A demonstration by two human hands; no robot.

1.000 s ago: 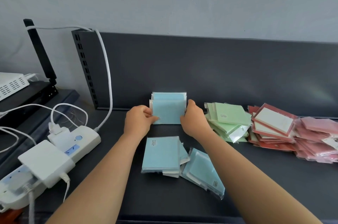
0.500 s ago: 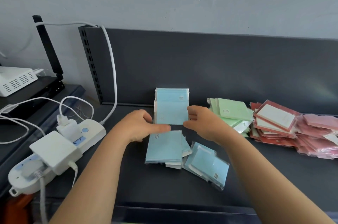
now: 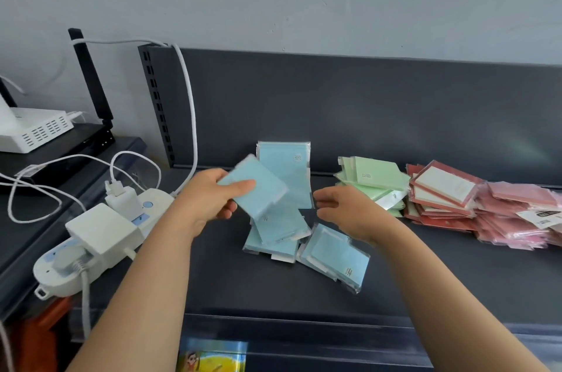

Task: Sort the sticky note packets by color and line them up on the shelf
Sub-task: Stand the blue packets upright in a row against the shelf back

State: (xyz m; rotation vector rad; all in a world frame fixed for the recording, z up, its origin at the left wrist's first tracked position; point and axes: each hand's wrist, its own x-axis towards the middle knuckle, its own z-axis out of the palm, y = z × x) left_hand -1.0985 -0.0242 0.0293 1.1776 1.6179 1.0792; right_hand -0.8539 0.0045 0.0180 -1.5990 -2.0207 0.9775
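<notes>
My left hand (image 3: 209,204) grips a blue packet (image 3: 258,186), tilted and lifted above the shelf. Behind it several blue packets (image 3: 289,168) stand upright against the dark back panel. More blue packets (image 3: 276,238) lie flat below my hands, with another blue one (image 3: 334,256) to their right. My right hand (image 3: 343,210) hovers just right of the standing blue stack, fingers loosely curled and holding nothing. A heap of green packets (image 3: 374,180) lies further right, then red packets (image 3: 441,192) and pink packets (image 3: 523,213).
The dark shelf (image 3: 456,280) has a raised front lip. On the left sit a white power strip (image 3: 91,238) with chargers and white cables (image 3: 188,104), a white box (image 3: 33,128) and a black antenna (image 3: 91,76).
Both hands let go of the upright blue stack and pulled back. My left hand picked up one blue packet and lifted it, tilted. The camera moved closer.
</notes>
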